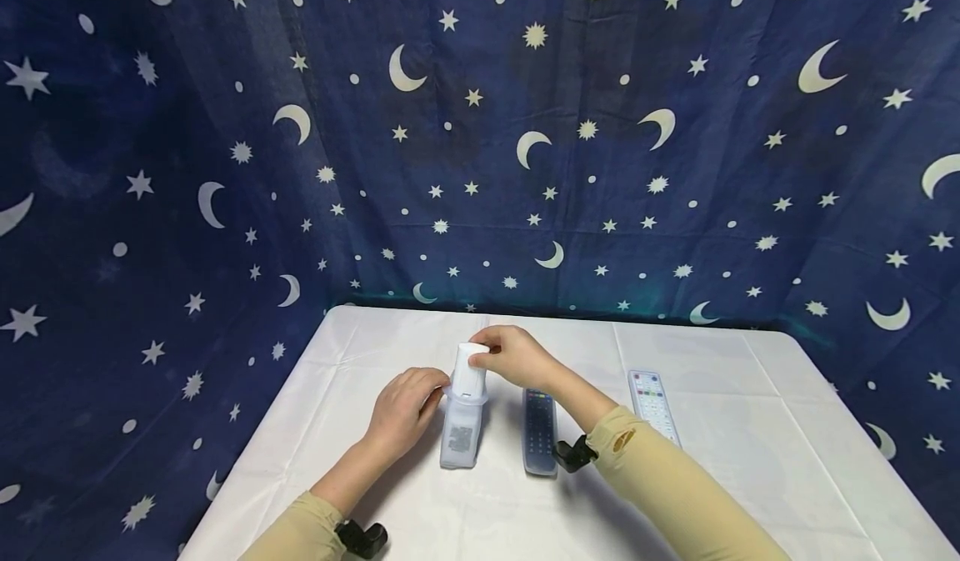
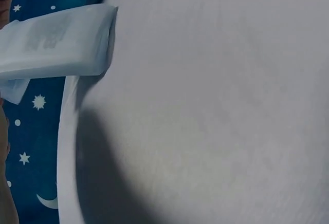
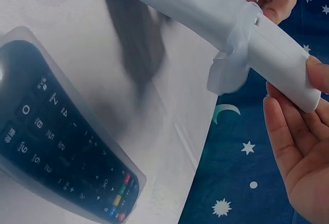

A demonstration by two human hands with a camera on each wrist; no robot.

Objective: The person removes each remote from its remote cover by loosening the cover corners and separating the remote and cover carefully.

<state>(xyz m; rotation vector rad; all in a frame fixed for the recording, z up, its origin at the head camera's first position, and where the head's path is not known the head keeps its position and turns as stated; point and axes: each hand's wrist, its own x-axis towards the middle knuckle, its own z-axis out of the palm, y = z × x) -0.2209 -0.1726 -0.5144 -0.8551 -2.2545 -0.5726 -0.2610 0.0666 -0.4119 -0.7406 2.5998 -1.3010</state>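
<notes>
High — right grip (image 1: 517, 355) on remote (image 1: 468, 371)

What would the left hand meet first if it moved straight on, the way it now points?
The left hand would first meet the plastic cover around the white remote. Its fingers appear right at the cover's upper edge, though exact contact is hard to judge.

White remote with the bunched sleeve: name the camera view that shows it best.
The right wrist view: the white remote appears largest there, with its bare end and bunched translucent sleeve clear. The head view shows it smaller; the left wrist view, only its sleeved end, cut off at left.
</notes>
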